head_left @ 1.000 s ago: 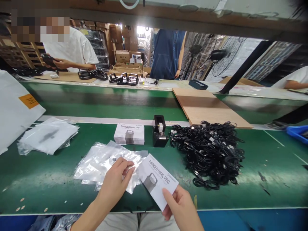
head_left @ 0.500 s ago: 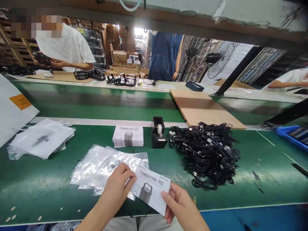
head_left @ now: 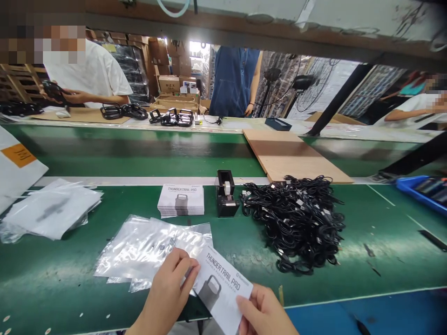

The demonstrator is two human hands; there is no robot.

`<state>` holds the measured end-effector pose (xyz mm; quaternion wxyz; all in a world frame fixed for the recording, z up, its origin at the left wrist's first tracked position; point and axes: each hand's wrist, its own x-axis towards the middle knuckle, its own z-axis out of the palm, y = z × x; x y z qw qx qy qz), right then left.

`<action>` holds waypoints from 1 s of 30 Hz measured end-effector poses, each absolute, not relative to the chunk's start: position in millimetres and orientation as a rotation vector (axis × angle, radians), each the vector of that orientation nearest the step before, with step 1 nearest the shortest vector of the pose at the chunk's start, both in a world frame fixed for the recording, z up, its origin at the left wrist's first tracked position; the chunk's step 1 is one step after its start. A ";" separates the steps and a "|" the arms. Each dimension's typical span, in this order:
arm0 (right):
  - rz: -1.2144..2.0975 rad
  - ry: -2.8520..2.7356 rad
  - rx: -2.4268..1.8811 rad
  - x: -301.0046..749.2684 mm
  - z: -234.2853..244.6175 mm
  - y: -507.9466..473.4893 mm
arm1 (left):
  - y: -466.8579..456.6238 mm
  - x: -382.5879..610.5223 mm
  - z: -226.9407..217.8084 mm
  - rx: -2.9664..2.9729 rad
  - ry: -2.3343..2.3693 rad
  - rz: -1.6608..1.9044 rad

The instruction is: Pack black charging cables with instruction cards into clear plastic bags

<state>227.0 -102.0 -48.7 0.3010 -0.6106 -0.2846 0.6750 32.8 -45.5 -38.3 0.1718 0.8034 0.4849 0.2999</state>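
A white printed booklet (head_left: 223, 291) marked THUNDERTRAIL PRO is tilted in front of me, its lower corner cut off by the frame. My right hand (head_left: 263, 309) grips its right side, thumb on top and fingers beneath. At its left edge, the thumb and forefinger of my left hand (head_left: 172, 284) are pinched together. Under and behind that hand lie clear plastic bags (head_left: 136, 251), fanned out in an overlapping pile. A neat stack of matching booklets (head_left: 180, 201) sits just beyond, beside a black tape dispenser (head_left: 226, 197).
To the right is a heap of coiled black cables (head_left: 300, 223). More plastic bags (head_left: 52, 207) lie at left. A wooden board (head_left: 293, 156) leans across the back, and a blue tray (head_left: 419, 195) is far right. People stand or sit beyond the bench.
The booklet has turned clockwise and moved lower, its right end dipping toward me with my right hand. My left hand stays at its left edge. The view has shifted slightly.
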 end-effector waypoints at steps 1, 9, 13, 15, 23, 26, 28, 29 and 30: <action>1.795 -0.725 -1.609 226.1 -50.5 -104.3 | -46.2 32.9 -38.7 2.286 1.351 0.826; 1.562 -1.000 -1.713 228.5 -43.3 -99.0 | -46.9 30.7 -49.8 2.277 1.415 0.781; 1.465 -1.052 -1.695 230.4 -43.1 -95.8 | -43.3 31.9 -50.8 2.255 1.468 0.781; 1.406 -1.074 -1.716 230.8 -42.8 -94.5 | -41.7 32.6 -47.0 2.247 1.468 0.784; 1.544 -0.993 -1.504 205.0 -26.8 -56.9 | -43.4 38.0 -23.3 1.987 1.471 0.894; 1.532 -1.173 -1.484 185.3 -17.1 -39.4 | -43.8 38.8 -20.7 1.871 1.467 0.950; 1.347 -1.412 -1.542 173.0 -12.0 -31.4 | -41.3 36.7 -22.1 1.818 1.413 0.943; 1.188 -1.562 -1.588 168.0 -10.0 -28.5 | -39.3 35.0 -23.5 1.800 1.365 0.930; 0.996 -1.726 -1.643 164.4 -8.3 -26.0 | -36.9 33.0 -25.2 1.787 1.312 0.916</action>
